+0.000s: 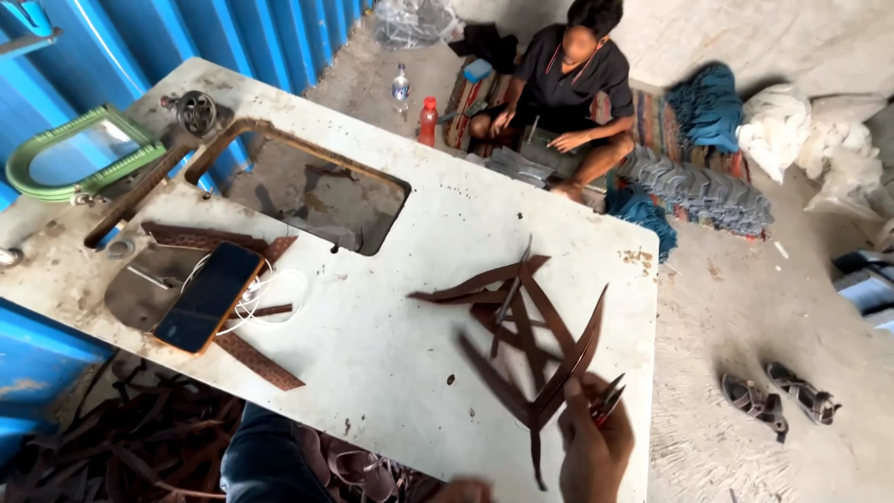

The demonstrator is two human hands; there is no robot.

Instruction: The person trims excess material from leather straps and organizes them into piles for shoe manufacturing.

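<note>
Phone point(207, 296), one, lies on the table point(372, 363) well left of both hands, on a white cable point(275, 284) and a few brown strips. Only a sliver of the left hand point(463, 490) shows at the bottom edge, and I cannot tell whether it is spread or closed. Just above the right hand point(596, 449) fans a pile of leather strips point(531, 326), perhaps eight, too overlapped to count surely. That hand pinches the lower ends of two or three, one pair of snips point(610, 399) held in the same grip. The work looks like trimming or sorting strips; any cut calls for freeing one strip and keeping fingers off the blades. Two sandals point(778, 401) lie on the floor to the right.
</note>
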